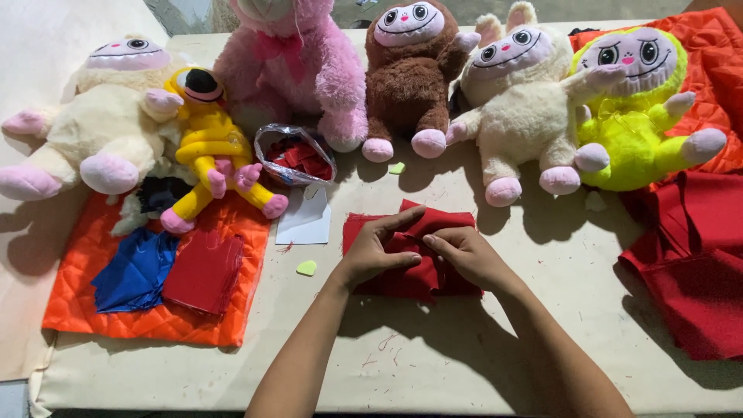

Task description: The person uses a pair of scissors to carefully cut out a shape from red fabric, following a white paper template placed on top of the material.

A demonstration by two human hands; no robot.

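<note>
Head view. Both hands rest on a red fabric piece (414,259) that lies flat on the table (464,356), near its middle and just in front of the row of plush toys.

Left hand (371,251): palm down on the left part of the red fabric piece, fingers loosely curled, index finger stretched toward the upper edge of the cloth. It presses on the cloth; whether it pinches a fold cannot be told.

Right hand (464,255): palm down on the right part of the same cloth, fingers bent, fingertips meeting the left hand's fingers over a raised fold at the centre. A closed grip cannot be confirmed.

Surroundings:
- Behind the cloth, left to right: cream plush toy (101,131), yellow plush toy (213,151), pink plush toy (298,70), brown plush toy (406,77), second cream plush toy (522,108), neon yellow plush toy (638,116).
- Foil bag (271,147) holding red scraps, just in front of the pink plush toy.
- White paper sheet (304,220), just left of the cloth.
- Orange quilted mat (85,310) at far left, carrying a blue cloth (135,271) and a red felt square (203,271).
- Folded red fabric stack (693,271) at the right edge, well apart from the hands.
</note>
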